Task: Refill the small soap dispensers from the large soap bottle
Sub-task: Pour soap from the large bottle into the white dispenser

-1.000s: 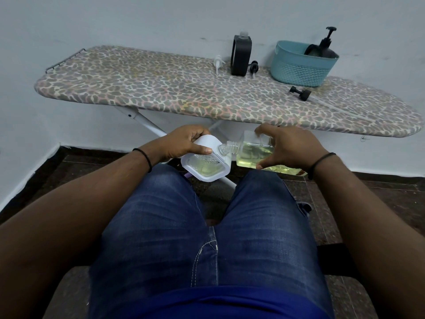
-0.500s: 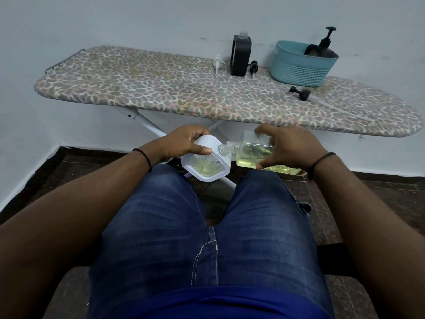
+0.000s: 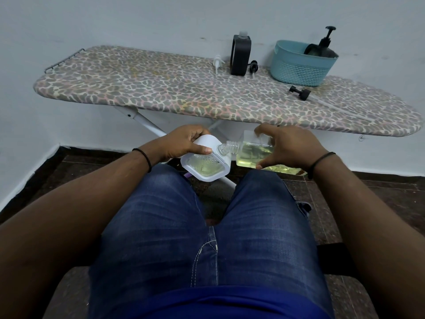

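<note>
My left hand (image 3: 181, 141) grips a white soap container (image 3: 204, 168) above my knees, tilted so its translucent face with yellowish liquid turns toward me. My right hand (image 3: 289, 148) holds a clear square bottle (image 3: 253, 150) of pale yellow soap on its side. The clear bottle's open threaded neck points left and meets the white container's upper edge. I cannot tell whether liquid is flowing between them.
An ironing board (image 3: 161, 88) with a leopard-print cover stands in front of me against the wall. On it are a black bottle (image 3: 240, 55), a white pump (image 3: 217, 63), a black pump head (image 3: 300, 92) and a teal basket (image 3: 299, 67) holding a black pump dispenser (image 3: 325, 42).
</note>
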